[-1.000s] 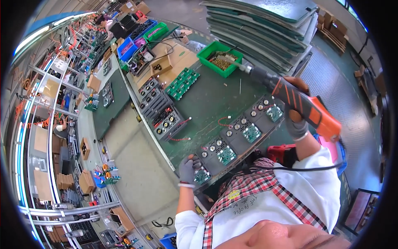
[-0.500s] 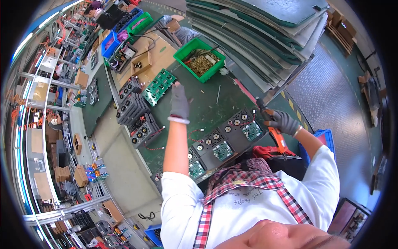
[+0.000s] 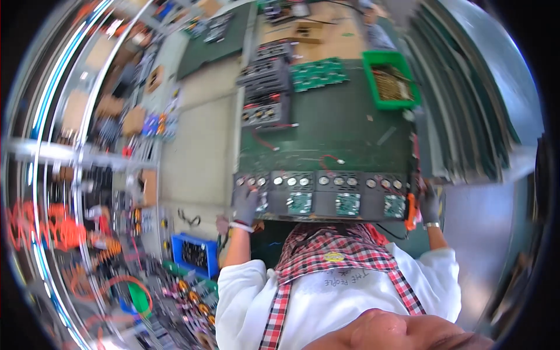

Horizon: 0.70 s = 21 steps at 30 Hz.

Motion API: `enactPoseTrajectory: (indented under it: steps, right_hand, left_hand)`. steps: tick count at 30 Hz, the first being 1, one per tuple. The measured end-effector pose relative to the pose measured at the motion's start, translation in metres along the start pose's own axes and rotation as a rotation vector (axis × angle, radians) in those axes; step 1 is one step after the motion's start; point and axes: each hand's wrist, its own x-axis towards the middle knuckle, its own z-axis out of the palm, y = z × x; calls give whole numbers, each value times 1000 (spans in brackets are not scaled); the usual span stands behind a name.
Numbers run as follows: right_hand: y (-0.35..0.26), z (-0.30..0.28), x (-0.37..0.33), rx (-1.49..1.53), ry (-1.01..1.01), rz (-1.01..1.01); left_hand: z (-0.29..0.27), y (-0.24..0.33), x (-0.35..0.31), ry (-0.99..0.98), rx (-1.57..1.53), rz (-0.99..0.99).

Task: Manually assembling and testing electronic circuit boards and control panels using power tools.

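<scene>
Both gloved hands are clasped on a long dark panel: the left hand (image 3: 245,204) at its left end, the right hand (image 3: 430,204) at its right. The panel (image 3: 326,195), bearing green circuit boards and round capacitors, is lying along the green worktop's (image 3: 332,128) near edge.

Left hand (image 3: 245,204): back from the far boards, now gripping the left end of the long dark assembly (image 3: 324,195).
Right hand (image 3: 430,205): now at its right end, beside the orange screwdriver (image 3: 411,211).

Electronics assy workshop — circuit boards (image 3: 317,74), parts bin (image 3: 389,81), green bench (image 3: 326,125).
</scene>
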Motion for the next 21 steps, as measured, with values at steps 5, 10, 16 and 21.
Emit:
enactPoseTrajectory:
  steps: [5, 10, 16, 21]
  right_hand:
    - [18, 24, -13, 368, 11, -139]
    - [-101, 23, 8, 216, 143, -274]
    - [-331, 129, -31, -157, -344, -1238]
    - [-401, 235, -35, -681, -468, -1683]
  left_hand:
    - [-15, -40, -34, -2, -65, -259]
    - [-61, -84, -67, -121, -365, -342]
    - [-94, -132, -106, -4, -581, -405]
    - [-124, -162, -156, 20, -588, -402]
